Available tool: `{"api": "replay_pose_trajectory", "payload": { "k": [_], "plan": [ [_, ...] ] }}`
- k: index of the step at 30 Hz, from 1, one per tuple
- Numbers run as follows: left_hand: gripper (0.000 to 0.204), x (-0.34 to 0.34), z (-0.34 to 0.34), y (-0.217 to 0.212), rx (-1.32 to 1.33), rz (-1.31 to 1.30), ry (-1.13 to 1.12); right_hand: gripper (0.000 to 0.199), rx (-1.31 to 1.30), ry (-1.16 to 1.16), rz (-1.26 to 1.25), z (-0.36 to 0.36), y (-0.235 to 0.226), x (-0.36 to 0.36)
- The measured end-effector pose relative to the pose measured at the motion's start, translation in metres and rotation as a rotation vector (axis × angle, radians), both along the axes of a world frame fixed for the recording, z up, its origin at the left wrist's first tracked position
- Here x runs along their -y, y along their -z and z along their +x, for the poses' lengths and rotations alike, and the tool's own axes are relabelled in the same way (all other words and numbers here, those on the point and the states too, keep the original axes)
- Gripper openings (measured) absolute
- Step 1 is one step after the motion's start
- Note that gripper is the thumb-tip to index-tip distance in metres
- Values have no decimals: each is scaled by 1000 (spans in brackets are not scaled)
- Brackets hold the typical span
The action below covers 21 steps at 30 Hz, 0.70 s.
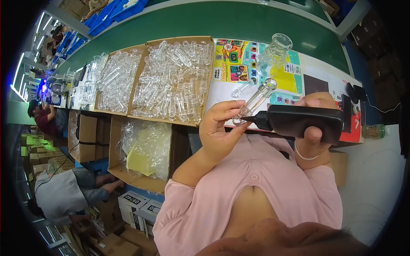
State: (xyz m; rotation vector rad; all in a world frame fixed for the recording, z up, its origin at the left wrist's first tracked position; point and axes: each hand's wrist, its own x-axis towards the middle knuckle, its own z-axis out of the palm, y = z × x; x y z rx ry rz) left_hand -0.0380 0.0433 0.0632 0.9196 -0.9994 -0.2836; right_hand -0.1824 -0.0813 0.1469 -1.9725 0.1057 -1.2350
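Observation:
Between the fingertips of my left hand (224, 123) is the near end of a clear glass tube (259, 96) with a rounded bulb at its far end. My right hand (318, 123) is wrapped round a black squeeze bottle (301, 120), held sideways. Its narrow nozzle points left and reaches the tube's near end by my left fingers; whether it touches the glass I cannot tell. Just beyond the tube lies a smaller clear glass piece (244, 88). Farther back stands a wide clear glass vessel (275, 53) with a flared rim.
Two open cardboard trays (136, 81) of clear glass tubes stand left of my hands. Below them is a cardboard box (115, 158) with clear plastic wrapping. Colourful printed sheets (235, 64) cover the worktop. A glass jar (373, 131) lies at the right edge. Two people (64, 194) are at the left.

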Motion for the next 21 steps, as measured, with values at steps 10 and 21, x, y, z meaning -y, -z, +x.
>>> {"api": "replay_pose_trajectory", "payload": {
  "k": [10, 21],
  "plan": [
    [44, -4, 3, -5, 171, 43, -130, 47, 5, -12, 188, 0, 0, 1],
    [45, -14, 7, -18, 475, 150, -222, 42, -99, -12, -24, -12, -16, 1]
  ]
}}
